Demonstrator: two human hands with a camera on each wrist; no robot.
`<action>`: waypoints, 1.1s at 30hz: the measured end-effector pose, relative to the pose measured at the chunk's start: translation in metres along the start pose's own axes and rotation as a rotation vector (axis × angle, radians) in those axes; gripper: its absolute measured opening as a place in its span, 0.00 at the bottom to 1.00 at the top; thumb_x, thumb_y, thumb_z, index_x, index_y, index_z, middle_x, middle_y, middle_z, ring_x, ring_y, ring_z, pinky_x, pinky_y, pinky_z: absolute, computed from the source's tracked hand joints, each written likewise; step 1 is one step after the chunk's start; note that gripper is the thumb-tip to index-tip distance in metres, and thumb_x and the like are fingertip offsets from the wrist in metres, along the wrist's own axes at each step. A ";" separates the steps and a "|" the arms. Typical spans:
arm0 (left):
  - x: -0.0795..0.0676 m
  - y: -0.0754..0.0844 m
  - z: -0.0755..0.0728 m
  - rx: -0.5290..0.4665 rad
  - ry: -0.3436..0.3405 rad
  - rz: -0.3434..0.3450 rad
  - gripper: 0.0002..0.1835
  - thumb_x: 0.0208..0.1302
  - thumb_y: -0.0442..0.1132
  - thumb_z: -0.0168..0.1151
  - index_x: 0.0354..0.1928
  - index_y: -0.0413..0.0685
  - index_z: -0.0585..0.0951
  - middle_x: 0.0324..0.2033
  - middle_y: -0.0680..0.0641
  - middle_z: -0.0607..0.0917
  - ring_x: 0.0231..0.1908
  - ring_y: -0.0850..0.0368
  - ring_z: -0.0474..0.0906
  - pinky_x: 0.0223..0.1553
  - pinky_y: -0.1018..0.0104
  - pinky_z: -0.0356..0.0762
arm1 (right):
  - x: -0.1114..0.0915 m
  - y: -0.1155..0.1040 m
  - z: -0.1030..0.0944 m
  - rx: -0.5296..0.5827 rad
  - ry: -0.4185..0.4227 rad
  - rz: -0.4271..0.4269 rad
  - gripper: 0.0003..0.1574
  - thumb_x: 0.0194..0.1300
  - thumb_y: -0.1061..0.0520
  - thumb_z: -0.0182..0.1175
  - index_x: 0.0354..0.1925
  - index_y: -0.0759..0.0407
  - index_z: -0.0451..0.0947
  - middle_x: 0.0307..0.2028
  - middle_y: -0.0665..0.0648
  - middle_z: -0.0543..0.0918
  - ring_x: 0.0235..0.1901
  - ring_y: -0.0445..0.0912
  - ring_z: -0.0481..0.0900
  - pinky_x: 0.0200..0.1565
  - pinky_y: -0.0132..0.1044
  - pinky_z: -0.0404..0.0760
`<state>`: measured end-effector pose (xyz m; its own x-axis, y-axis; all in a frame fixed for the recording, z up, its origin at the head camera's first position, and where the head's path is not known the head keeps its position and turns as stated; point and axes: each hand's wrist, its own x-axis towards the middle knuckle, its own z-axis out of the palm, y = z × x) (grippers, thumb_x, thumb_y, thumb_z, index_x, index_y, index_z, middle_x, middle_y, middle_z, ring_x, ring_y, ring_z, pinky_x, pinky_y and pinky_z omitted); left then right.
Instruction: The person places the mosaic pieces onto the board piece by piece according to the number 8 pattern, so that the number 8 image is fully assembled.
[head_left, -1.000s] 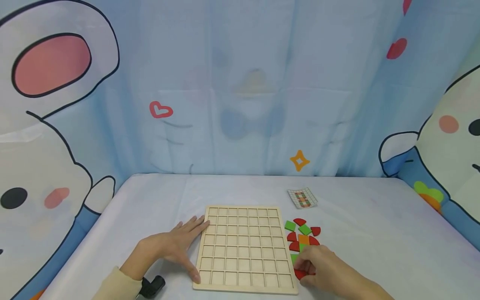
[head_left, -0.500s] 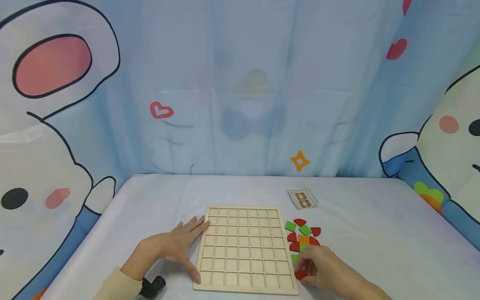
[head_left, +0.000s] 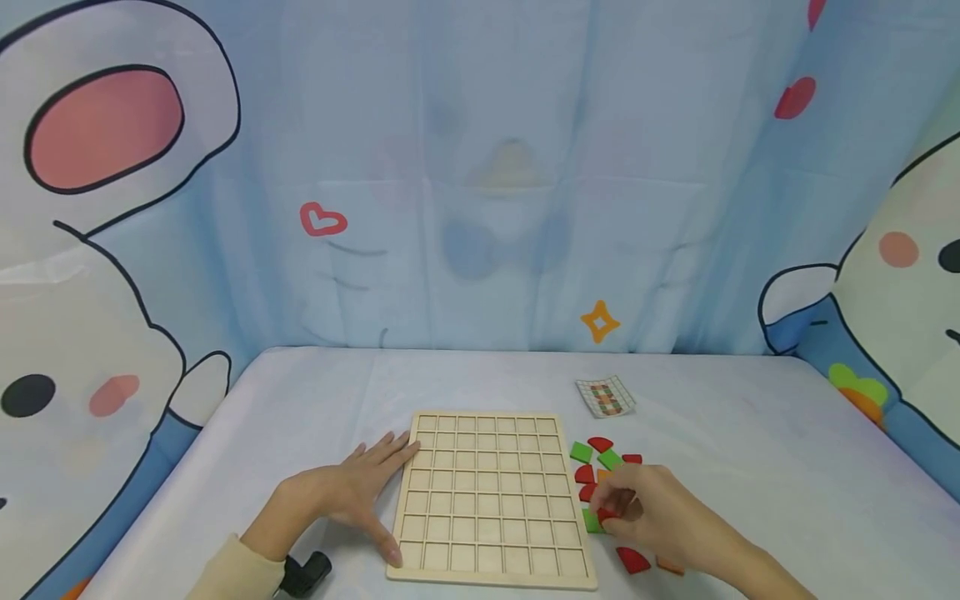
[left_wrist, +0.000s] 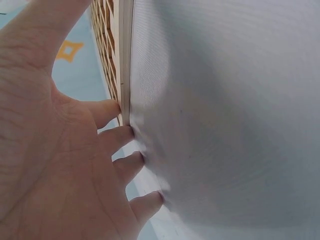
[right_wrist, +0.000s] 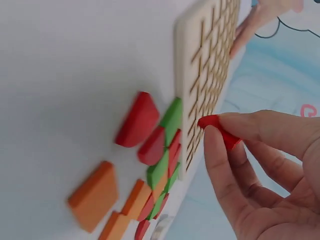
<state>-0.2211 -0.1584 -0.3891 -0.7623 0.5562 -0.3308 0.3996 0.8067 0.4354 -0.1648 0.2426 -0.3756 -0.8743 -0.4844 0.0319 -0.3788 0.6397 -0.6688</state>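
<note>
A pale wooden board (head_left: 491, 582) with a grid of square recesses lies on the table. Along its left edge my left hand (head_left: 347, 492) is spread, thumb at the near corner and fingertips touching the side. The left wrist view has that hand's fingers (left_wrist: 116, 139) against the board's edge and the cloth. My right hand (head_left: 652, 510) is raised beside the board's right edge. Between thumb and fingertips it pinches a small red tile (right_wrist: 220, 129), partly covered by the fingers. Below it on the cloth lie a red rounded tile (head_left: 633, 560) and an orange tile (head_left: 670, 566), partly hidden.
Several red, green and orange tiles lie along the board's right side, among them a green tile (head_left: 581, 452) and a red tile (head_left: 600, 443). Behind them is a small patterned card (head_left: 606, 396). A black object (head_left: 306, 573) sits by the left wrist. A printed curtain (head_left: 495, 250) hangs behind the table.
My right hand has lifted the red tile from near the board's near right corner and moved slightly away from me. A red tile and an orange tile have come into view. My left hand stays still.
</note>
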 end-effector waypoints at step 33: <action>0.001 -0.002 0.000 0.006 0.006 -0.028 0.72 0.44 0.60 0.87 0.85 0.49 0.50 0.84 0.41 0.46 0.83 0.46 0.38 0.81 0.43 0.40 | 0.153 -0.023 0.034 0.047 -0.013 -0.215 0.07 0.67 0.68 0.69 0.44 0.66 0.90 0.39 0.56 0.87 0.35 0.41 0.83 0.36 0.30 0.83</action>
<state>-0.2223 -0.1597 -0.3905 -0.7762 0.5322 -0.3381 0.3809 0.8231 0.4212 -0.2799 0.1337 -0.3803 -0.7708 -0.6144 0.1686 -0.5414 0.4922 -0.6817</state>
